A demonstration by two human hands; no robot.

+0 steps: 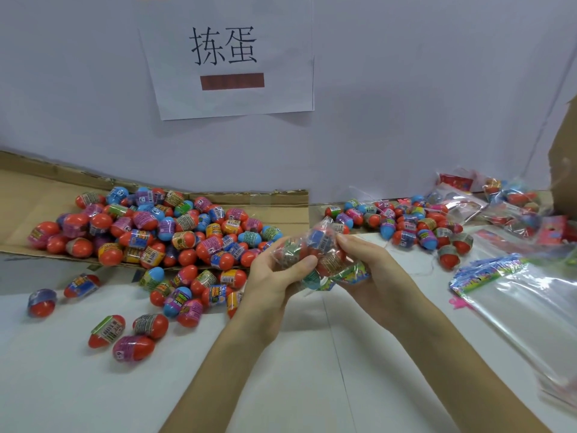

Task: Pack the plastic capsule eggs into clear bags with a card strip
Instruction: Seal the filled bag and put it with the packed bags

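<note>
Clutching one egg-filled clear bag (313,245), two hands (271,278) (371,264) hover between two egg piles (156,229) (406,225).

Two long, slim arms (218,354) show in the lower middle and lower right of the frame. They are bare all the way up. The left hand (273,282) and the right hand (374,267) are bare too, with thin fingers (354,245) and short nails.

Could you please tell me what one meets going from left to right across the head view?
Lone purple-and-red plastic capsule egg → large heap of eggs on flat brown cardboard → left hand → held clear plastic bag of eggs → right hand → smaller heap of eggs → stack of empty clear bags with colourful card strips.
</note>
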